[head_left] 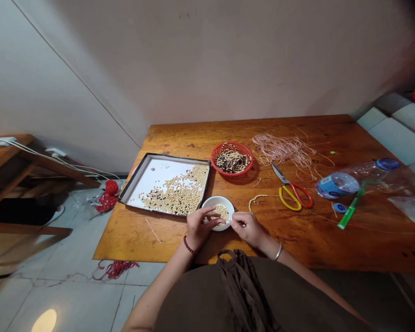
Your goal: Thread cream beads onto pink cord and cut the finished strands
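My left hand [199, 226] rests on the near rim of a small white bowl [224, 201] of pale beads, its fingers curled in a pinch over the beads. My right hand [248, 227] sits just right of the bowl, fingers pinched on a thin cord that leads to a short strand of strung beads [257, 199]. What the left fingers hold is too small to make out. Both hands are at the near edge of the wooden table [297, 240].
A grey tray [159, 173] of loose pale and dark beads lies left of the bowl. Behind it are a red bowl [232, 159] of mixed beads, a tangle of pink cord [283, 148], scissors [292, 191], a plastic bottle [356, 177], a blue cap [339, 207] and a green stick [351, 210].
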Tool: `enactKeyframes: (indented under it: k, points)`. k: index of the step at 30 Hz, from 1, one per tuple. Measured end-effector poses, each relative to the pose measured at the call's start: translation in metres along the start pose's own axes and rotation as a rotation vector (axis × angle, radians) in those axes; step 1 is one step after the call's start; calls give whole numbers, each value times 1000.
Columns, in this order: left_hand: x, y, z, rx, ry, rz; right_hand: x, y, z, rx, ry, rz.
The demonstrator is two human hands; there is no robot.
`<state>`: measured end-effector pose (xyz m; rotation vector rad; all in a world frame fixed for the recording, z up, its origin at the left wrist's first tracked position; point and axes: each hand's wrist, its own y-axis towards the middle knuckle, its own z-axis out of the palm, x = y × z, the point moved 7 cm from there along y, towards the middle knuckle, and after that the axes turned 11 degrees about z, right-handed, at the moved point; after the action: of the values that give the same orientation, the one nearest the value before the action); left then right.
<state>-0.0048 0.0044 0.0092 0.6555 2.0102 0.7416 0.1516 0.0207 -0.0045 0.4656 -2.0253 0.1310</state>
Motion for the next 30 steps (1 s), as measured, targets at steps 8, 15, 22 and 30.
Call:
enactKeyframes:
  k: [8,15,22,30]
  points:
    - [-2,1,-1,-12,-35,3,0,1,0,1,-1,7]
    - [-5,4,-2,-9,-28,25,0,0,1,24,18,-4]
    - [-4,3,-1,0,-17,33,-1,-1,2,50,18,-6]
    - [-3,4,-1,31,-10,32,-2,0,3,43,2,35]
